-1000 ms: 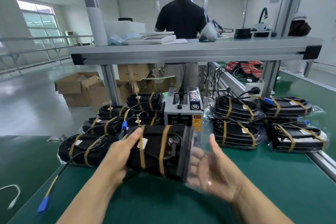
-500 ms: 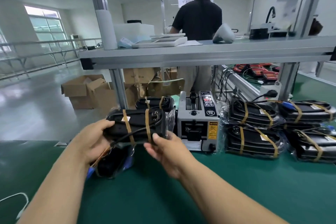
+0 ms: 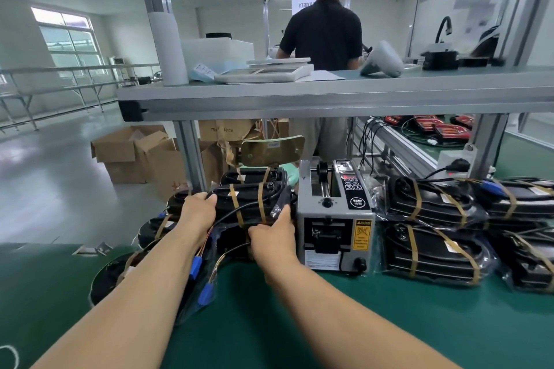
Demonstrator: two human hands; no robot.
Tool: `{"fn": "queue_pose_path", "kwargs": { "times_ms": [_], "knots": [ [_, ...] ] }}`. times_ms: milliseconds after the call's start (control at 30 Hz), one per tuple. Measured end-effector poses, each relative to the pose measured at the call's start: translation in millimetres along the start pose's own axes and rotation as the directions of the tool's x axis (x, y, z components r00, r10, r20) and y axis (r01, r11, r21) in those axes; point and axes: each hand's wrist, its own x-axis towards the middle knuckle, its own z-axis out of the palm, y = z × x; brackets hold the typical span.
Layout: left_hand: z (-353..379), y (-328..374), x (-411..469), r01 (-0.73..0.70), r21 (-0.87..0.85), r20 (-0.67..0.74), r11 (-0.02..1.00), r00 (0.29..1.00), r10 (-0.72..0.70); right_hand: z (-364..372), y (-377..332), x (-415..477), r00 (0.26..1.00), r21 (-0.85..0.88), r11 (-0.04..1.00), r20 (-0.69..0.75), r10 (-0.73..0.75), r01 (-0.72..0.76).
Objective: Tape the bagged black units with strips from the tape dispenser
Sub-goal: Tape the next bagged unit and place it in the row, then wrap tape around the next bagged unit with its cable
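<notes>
A bagged black unit (image 3: 248, 204) banded with brown tape lies on top of the pile of black units left of the grey tape dispenser (image 3: 335, 213). My left hand (image 3: 199, 210) grips its left end. At the unit's right end my right hand (image 3: 274, 234) holds the lower edge, thumb up against the clear bag. More black units (image 3: 156, 226) lie under and in front of it, with blue connectors (image 3: 207, 293) hanging down. Both hands are just left of the dispenser.
Taped bagged units (image 3: 431, 231) are stacked right of the dispenser on the green bench (image 3: 359, 323). A metal shelf (image 3: 329, 99) runs overhead, on posts (image 3: 189, 153). A person in black stands behind it. Cardboard boxes (image 3: 132, 153) sit on the floor at left.
Both hands have carried the bagged unit away from me and set it on the pile left of the dispenser. The view has moved closer to the bench.
</notes>
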Motion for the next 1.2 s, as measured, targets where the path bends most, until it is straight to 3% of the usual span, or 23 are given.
{"fn": "queue_pose_path", "kwargs": {
  "times_ms": [367,500,667,867,967,1100,1200],
  "knots": [
    [7,-6,-7,-0.002,0.201,-0.049,0.980,0.999,0.012,9,21,-11,0.994,-0.023,0.997,-0.081,0.077,-0.079],
    [16,4,-11,0.013,0.376,-0.133,0.927,0.990,0.040,12,19,-4,0.984,0.068,0.992,-0.139,0.114,-0.106],
    [25,4,-30,-0.042,0.531,-0.088,0.846,0.991,0.105,6,20,-7,0.986,0.141,0.986,-0.126,0.110,-0.092],
    [24,9,-58,-0.150,0.445,-0.146,0.883,0.960,0.237,-33,39,-24,0.997,0.089,0.994,-0.043,0.068,-0.064],
    [37,24,-95,-0.323,0.341,-0.170,0.883,0.903,0.396,-58,43,-31,0.997,0.127,0.989,-0.023,0.080,-0.076],
    [76,53,-165,-0.598,0.200,-0.119,0.777,0.772,0.625,-99,49,-41,0.996,0.144,0.989,-0.081,0.033,-0.021],
    [118,74,-211,-0.720,0.130,0.003,0.681,0.687,0.726,-141,49,-46,0.987,0.172,0.983,-0.157,-0.032,0.060]
  ]
}}
